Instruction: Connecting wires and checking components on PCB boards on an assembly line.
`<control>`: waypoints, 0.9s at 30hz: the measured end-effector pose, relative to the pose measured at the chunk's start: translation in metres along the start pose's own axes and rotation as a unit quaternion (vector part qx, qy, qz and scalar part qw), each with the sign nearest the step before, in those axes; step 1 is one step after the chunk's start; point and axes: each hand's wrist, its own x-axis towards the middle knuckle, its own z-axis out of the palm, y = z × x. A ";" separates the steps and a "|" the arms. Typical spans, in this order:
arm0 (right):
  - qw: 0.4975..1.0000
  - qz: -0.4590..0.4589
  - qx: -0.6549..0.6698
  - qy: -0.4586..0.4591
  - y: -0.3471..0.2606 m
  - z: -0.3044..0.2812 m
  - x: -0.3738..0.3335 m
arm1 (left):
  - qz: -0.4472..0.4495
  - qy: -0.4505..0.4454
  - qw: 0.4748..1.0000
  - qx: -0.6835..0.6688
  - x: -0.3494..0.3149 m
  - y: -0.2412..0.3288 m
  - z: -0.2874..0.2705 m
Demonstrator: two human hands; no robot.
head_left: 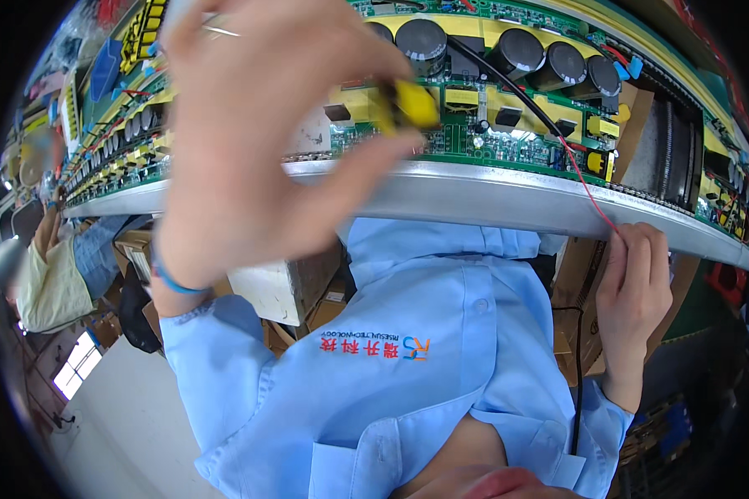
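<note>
- While the head view shows the left hand [262, 125] badly blurred, it can be placed over the left part of the green circuit board [448, 150], hiding much of it.
- Left fingers: bent, thumb opposite, gripping a small black-and-yellow piece [416, 104]. Piece is over the board, left of its middle; equally blurred, so exact kind unclear.
- Blue band [177, 281] on the left wrist, on the person's side of the board.
- Right hand [637, 279]: just off the board's near edge, toward its right end. Fingers pinched on a thin red wire [587, 190].
- Wire slants from that pinch up over the board's right part, where it meets a black cable [508, 81] lying across the board.
- Large dark round capacitors [520, 51] stand in a row along the board's far part.
- Silver metal rail [474, 195] borders the board's near edge; whether the right fingers touch it, cannot tell.
- Another person [54, 283], pale top, well apart, left of the board.
</note>
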 end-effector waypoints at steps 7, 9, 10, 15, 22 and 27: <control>0.985 -0.146 0.050 0.075 0.011 -0.005 0.028 | -0.016 -0.029 0.999 -0.018 -0.003 0.024 0.041; 0.978 -0.179 0.058 0.087 0.010 -0.006 0.036 | -0.018 -0.034 0.999 -0.021 -0.003 0.025 0.046; 0.971 -0.210 0.062 0.097 0.010 -0.007 0.039 | -0.015 -0.045 0.999 -0.012 -0.002 0.024 0.047; 0.952 -0.230 0.153 0.130 0.017 0.006 0.053 | 0.004 -0.068 0.998 0.000 0.014 0.030 0.042; 0.946 -0.233 0.181 0.134 0.023 0.009 0.087 | -0.014 -0.141 0.989 0.039 0.010 0.033 0.044; 0.931 -0.170 0.288 0.143 0.029 0.024 0.100 | -0.037 -0.095 0.995 0.004 -0.001 0.037 0.052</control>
